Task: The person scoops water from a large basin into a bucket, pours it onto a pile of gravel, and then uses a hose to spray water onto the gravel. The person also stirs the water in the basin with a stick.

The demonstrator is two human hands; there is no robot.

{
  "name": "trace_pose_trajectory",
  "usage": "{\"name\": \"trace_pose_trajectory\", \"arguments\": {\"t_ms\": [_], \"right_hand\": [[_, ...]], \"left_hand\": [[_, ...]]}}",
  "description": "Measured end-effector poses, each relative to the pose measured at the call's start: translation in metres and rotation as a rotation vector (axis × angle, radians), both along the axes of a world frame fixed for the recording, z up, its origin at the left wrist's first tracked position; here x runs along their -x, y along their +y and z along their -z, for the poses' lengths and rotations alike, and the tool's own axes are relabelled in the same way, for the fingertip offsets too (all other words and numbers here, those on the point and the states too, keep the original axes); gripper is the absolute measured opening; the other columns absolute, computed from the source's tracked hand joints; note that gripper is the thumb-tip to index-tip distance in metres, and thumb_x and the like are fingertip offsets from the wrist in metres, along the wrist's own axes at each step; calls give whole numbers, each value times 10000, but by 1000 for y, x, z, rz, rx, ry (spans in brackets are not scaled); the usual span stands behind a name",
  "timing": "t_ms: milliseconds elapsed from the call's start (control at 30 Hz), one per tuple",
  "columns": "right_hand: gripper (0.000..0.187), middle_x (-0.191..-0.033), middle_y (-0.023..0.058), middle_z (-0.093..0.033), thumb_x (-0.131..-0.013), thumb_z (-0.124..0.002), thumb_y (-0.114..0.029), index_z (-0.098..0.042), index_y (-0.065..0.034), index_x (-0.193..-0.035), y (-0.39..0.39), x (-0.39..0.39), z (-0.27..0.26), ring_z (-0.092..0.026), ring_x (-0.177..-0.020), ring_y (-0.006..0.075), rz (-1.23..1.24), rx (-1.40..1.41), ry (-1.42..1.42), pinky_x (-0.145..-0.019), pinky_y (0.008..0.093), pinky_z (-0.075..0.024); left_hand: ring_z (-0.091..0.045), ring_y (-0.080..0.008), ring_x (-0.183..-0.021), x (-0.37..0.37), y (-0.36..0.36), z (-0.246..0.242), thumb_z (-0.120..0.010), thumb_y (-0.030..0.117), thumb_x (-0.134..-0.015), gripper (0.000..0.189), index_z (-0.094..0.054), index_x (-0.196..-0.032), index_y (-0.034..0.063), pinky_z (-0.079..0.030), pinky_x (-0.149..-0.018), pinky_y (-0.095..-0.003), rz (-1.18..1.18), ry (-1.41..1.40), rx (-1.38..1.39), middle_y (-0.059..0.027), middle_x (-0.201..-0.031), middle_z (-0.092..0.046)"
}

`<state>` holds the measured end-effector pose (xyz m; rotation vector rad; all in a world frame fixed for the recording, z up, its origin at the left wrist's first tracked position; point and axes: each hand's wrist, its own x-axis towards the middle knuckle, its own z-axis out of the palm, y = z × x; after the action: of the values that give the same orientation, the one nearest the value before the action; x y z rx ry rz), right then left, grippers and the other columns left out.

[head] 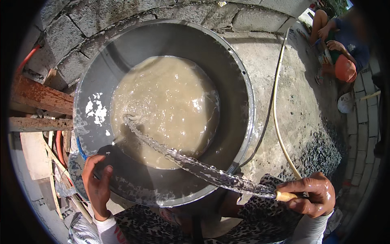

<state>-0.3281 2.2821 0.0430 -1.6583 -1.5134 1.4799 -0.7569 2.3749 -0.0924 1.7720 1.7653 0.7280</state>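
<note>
My right hand (313, 193) pinches the end of a pale hose (285, 196) between thumb and fingers, at the lower right. A stream of water (198, 170) shoots leftward from it over the rim and into a large round black tub (234, 64). Cloudy tan water (161, 100) lies in the tub's bottom, with ripples and bubbles where the stream lands. At the tub's lower left rim is my left hand (98, 183), its thumb and fingers apart and nothing held; whether it touches the rim I cannot tell.
The hose (275, 100) runs along the concrete ground right of the tub, near a gravel pile (323, 152). A co-worker (347, 52) crouches at the upper right, near a shovel blade (345, 103). Concrete blocks (64, 36) stand behind; wooden boards (42, 124) and an orange corrugated tube (59, 146) lie left.
</note>
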Motion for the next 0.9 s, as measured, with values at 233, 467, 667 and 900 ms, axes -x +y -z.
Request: {"name": "trace_pose_trajectory", "arguments": {"t_ms": [233,467,667,900], "right_hand": [[263,-801,213,-703,-818,-705,-76,-672,114,-996,-21,-28,14,-706,-598,252,-81,-166,154,-539,284,-592],[211,-595,75,-679,-830,-709,-142,-734,7,-977,-17,-20,9,-530,-351,90,202,-209,197,-328,229,-364],[238,-568,82,-652,-842,-692,-103,-711,18,-1046,-26,-29,9,-542,-376,90,165,-211,271,-332,219,-365],[320,-618,87,-667,-838,-641,-21,-658,23,-1155,-29,-37,20,-521,-384,63,49,-312,458,-317,216,-368]], "left_hand": [[-527,-219,-980,3,-10,3,-627,199,-883,256,-572,-1003,-20,-377,-915,-327,-129,115,98,-106,-1005,-583],[-530,-167,-965,41,-2,24,-590,254,-949,297,-575,-1052,-24,-386,-907,-293,-209,91,8,-74,-1010,-582],[-540,-148,-870,53,9,33,-529,239,-962,292,-566,-1098,-17,-430,-816,-299,-395,15,158,-57,-1005,-574],[-535,-145,-867,30,9,29,-534,241,-961,290,-566,-1090,-16,-426,-812,-294,-248,11,86,-56,-1000,-572]]}}
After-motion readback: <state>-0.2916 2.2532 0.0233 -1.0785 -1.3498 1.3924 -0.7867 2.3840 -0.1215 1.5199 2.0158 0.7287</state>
